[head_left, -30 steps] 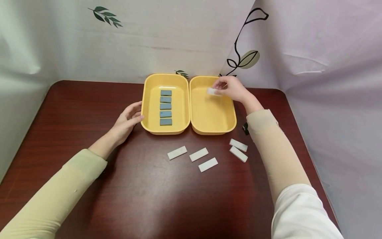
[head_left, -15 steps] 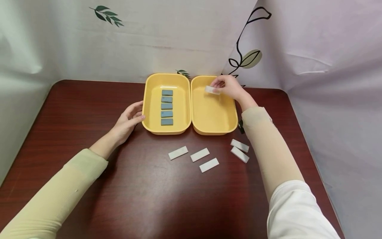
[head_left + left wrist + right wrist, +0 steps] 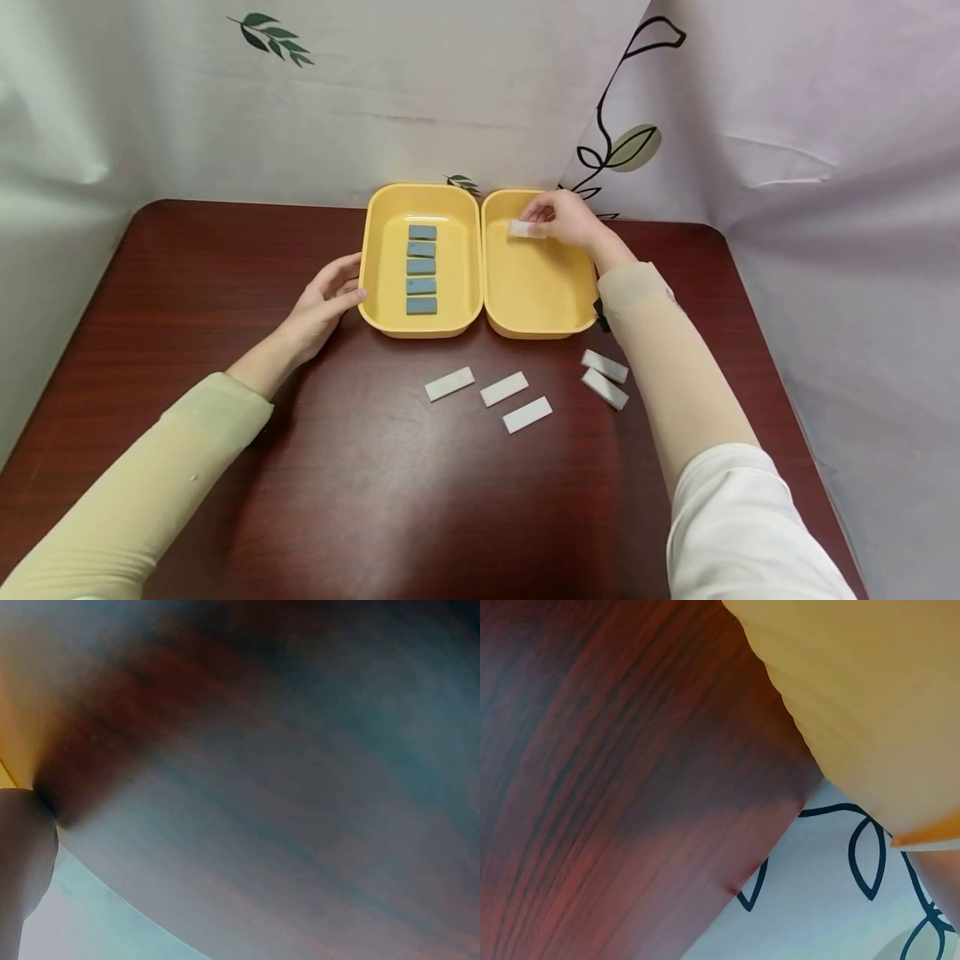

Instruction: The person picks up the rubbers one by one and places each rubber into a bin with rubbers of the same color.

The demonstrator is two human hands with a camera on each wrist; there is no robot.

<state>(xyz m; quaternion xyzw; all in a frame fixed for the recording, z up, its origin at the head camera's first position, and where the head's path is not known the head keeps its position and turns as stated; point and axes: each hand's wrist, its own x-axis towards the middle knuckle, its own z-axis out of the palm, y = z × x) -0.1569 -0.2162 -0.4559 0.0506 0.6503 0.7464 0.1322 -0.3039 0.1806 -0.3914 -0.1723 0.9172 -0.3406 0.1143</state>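
A yellow two-part container [image 3: 482,283] lies at the far side of the table. Several grey-blue rectangular blocks [image 3: 422,267] form a column in its left half. My left hand [image 3: 318,307] holds the container's left side, thumb at the rim and fingertips hidden against the outer wall. Above the back of the right half, my right hand [image 3: 562,218] pinches a white rectangular block [image 3: 521,228] between thumb and fingers. The left wrist view catches one blurred fingertip [image 3: 28,840] against the yellow wall. In the right wrist view, the yellow container wall [image 3: 855,690] hides the white block.
Three white blocks [image 3: 504,389] lie apart on the dark red wooden table [image 3: 337,500] in front of the container. Two more white blocks [image 3: 604,379] touch each other near the right forearm. A pale curtain [image 3: 420,92] with printed leaves hangs right behind the table.
My right hand has shifted slightly left with the white block over the right half. The left hand keeps its place on the container, and the blocks on the table have not moved.
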